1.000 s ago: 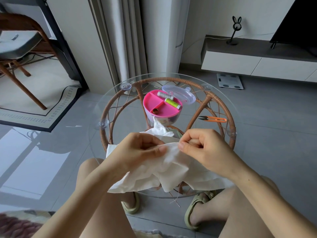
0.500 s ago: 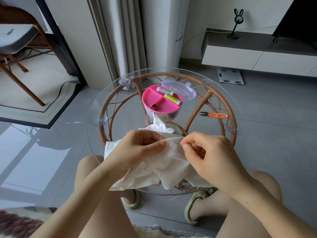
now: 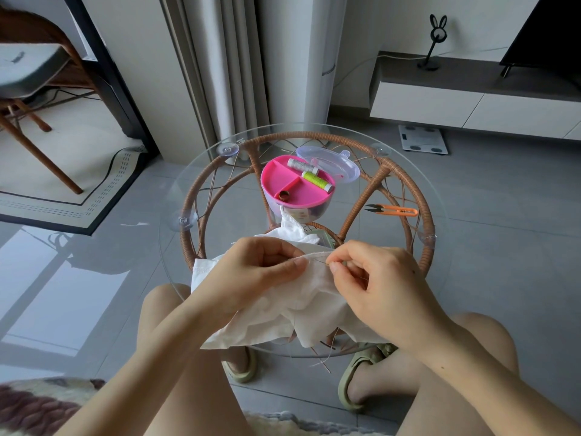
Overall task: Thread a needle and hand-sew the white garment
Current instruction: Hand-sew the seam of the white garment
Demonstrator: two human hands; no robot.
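White, soft and creased, the white garment [image 3: 298, 306] lies bunched at the near edge of the round glass bench [image 3: 176, 247], spilling toward the person's knees, with a folded hem raised between both hands. Threading looks done and stitching seems under way: a thin needle [image 3: 319, 262] shows at the hem. The left hand [image 3: 261, 269] holds the fold, its fingers [image 3: 295, 262] pressed together on the cloth; the right hand [image 3: 377, 278] has its fingers [image 3: 338, 263] pinching the needle's end. Stitches already made are too fine to count; more seam, knotting and trimming with the orange thread snips [image 3: 393, 210] probably remain.
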